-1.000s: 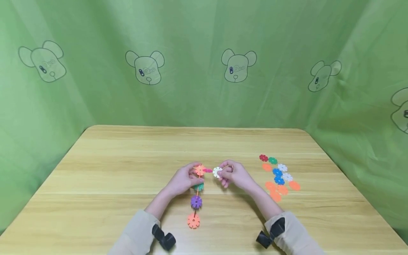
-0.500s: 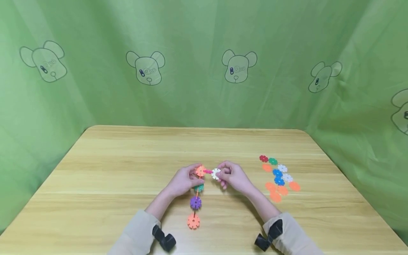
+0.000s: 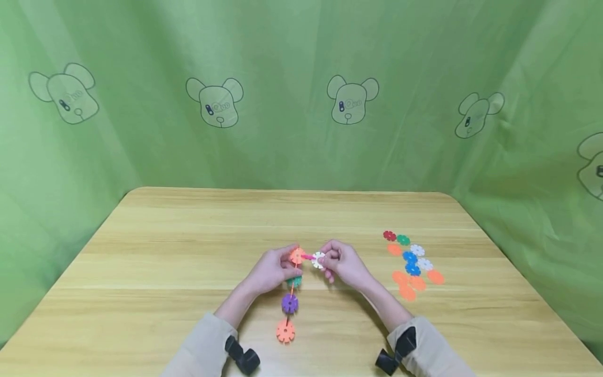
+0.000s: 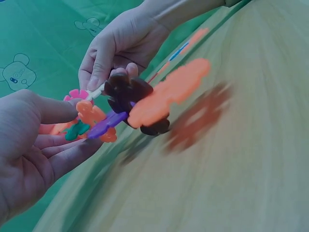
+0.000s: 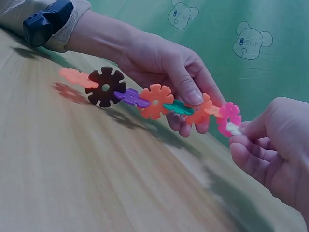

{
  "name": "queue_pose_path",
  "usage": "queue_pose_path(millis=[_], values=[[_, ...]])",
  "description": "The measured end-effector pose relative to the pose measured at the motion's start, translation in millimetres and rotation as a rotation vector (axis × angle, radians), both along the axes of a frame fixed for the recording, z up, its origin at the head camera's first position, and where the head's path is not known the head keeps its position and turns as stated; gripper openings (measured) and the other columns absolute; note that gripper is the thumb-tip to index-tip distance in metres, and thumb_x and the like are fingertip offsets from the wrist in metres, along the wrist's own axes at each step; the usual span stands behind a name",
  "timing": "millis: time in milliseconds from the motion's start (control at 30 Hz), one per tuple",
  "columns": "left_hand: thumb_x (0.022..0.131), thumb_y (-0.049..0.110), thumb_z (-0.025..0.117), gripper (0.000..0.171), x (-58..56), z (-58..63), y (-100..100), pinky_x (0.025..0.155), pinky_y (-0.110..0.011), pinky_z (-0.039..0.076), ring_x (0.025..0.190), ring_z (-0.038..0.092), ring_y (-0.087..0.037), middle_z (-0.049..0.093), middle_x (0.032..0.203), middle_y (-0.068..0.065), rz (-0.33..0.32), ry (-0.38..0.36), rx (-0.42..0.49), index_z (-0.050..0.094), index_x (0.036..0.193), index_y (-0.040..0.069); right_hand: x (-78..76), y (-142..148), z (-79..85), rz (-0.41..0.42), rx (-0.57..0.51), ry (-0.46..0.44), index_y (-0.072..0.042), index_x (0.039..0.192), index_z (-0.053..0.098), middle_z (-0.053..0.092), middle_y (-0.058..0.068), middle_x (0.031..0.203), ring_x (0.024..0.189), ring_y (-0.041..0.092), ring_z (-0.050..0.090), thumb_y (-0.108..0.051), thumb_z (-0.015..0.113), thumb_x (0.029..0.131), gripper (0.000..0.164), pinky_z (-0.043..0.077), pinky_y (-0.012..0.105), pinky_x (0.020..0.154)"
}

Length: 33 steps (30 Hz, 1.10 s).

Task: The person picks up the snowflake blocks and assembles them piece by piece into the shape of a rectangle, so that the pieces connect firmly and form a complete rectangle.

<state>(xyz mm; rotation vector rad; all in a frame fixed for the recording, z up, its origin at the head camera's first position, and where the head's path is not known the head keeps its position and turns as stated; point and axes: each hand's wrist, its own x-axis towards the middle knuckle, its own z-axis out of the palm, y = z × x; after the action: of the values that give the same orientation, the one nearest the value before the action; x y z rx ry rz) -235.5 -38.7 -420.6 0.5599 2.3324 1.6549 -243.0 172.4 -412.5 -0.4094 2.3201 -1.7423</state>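
Observation:
My left hand grips the far part of a chain of notched plastic snowflake discs, near a green disc and an orange disc. Toward me the chain runs through a purple disc and a dark brown disc to an end orange disc. That end is raised, with its shadow on the table. A pink disc forms the other end. My right hand pinches a white snowflake disc between thumb and fingers, its edge right at the pink disc's rim.
Loose discs lie flat on the wooden table at right: a red disc, a green disc, and several blue, white and orange ones. A green curtain surrounds the table's back and sides.
My right hand has moved slightly left with the white disc, closing the gap to the pink disc. The left hand still holds the chain in nearly the same place.

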Motion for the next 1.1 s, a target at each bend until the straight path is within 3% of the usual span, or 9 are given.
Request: queue_pose_path(millis=[200, 500, 633, 733, 833, 967, 1100], values=[[0.080, 0.009, 0.071, 0.069, -0.2, 1.8, -0.3, 0.053, -0.023, 0.047, 0.068, 0.058, -0.013, 0.063, 0.079, -0.003, 0.002, 0.030, -0.035, 0.037, 0.138, -0.004, 0.0, 1.5, 1.7, -0.001, 0.015, -0.007, 0.007, 0.102, 0.052, 0.058, 0.012, 0.071, 0.056, 0.016, 0.054, 0.001, 0.059, 0.087, 0.018, 0.050, 0.025, 0.049], [0.083, 0.009, 0.066, 0.064, -0.1, -0.9, -1.3, 0.042, -0.020, 0.033, 0.047, 0.038, -0.009, 0.045, 0.058, 0.001, -0.027, 0.010, -0.006, 0.037, 0.139, 0.002, -2.8, -0.4, -3.7, 0.041, 0.022, 0.010, 0.008, 0.107, 0.052, 0.059, 0.018, 0.074, 0.056, 0.016, 0.055, -0.003, 0.060, 0.087, 0.023, 0.053, 0.028, 0.052], [0.084, 0.011, 0.066, 0.061, -0.7, -3.5, -0.1, 0.055, -0.026, 0.041, 0.056, 0.042, -0.012, 0.058, 0.085, -0.006, -0.020, 0.037, -0.011, 0.040, 0.138, 0.003, -1.9, -0.8, -5.5, 0.066, 0.035, 0.006, 0.007, 0.111, 0.052, 0.058, 0.020, 0.076, 0.058, 0.016, 0.056, -0.002, 0.056, 0.090, 0.023, 0.054, 0.031, 0.055], [0.083, 0.013, 0.067, 0.057, -0.5, -4.1, 0.3, 0.078, -0.038, 0.046, 0.078, 0.054, -0.018, 0.057, 0.115, -0.014, 0.004, 0.060, -0.008, 0.045, 0.135, 0.004, -0.7, -1.7, -5.0, 0.081, 0.035, 0.005, 0.007, 0.115, 0.051, 0.058, 0.020, 0.078, 0.060, 0.017, 0.057, -0.001, 0.054, 0.091, 0.026, 0.055, 0.033, 0.057], [0.082, 0.014, 0.068, 0.054, -0.8, -4.9, 0.3, 0.089, -0.043, 0.044, 0.091, 0.059, -0.022, 0.060, 0.115, -0.015, 0.032, 0.057, 0.008, 0.049, 0.131, 0.004, 0.7, -4.0, -3.8, 0.077, 0.014, -0.010, 0.008, 0.116, 0.049, 0.059, 0.020, 0.079, 0.060, 0.017, 0.057, 0.000, 0.054, 0.090, 0.027, 0.055, 0.033, 0.058], [0.079, 0.014, 0.071, 0.049, -2.2, -5.9, 0.9, 0.080, -0.036, 0.048, 0.080, 0.061, -0.018, 0.063, 0.106, -0.012, 0.070, 0.045, 0.018, 0.056, 0.125, 0.004, 1.2, -8.3, -4.3, 0.072, -0.022, -0.026, 0.009, 0.115, 0.046, 0.060, 0.019, 0.079, 0.059, 0.016, 0.057, 0.000, 0.056, 0.089, 0.029, 0.055, 0.031, 0.057], [0.077, 0.013, 0.073, 0.046, -2.4, -5.4, 1.4, 0.078, -0.032, 0.047, 0.080, 0.058, -0.015, 0.062, 0.108, -0.010, 0.094, 0.046, -0.001, 0.060, 0.120, 0.006, 1.1, -12.0, -4.9, 0.079, -0.029, -0.024, 0.010, 0.113, 0.046, 0.061, 0.017, 0.078, 0.058, 0.015, 0.057, 0.001, 0.056, 0.089, 0.028, 0.055, 0.031, 0.056]])
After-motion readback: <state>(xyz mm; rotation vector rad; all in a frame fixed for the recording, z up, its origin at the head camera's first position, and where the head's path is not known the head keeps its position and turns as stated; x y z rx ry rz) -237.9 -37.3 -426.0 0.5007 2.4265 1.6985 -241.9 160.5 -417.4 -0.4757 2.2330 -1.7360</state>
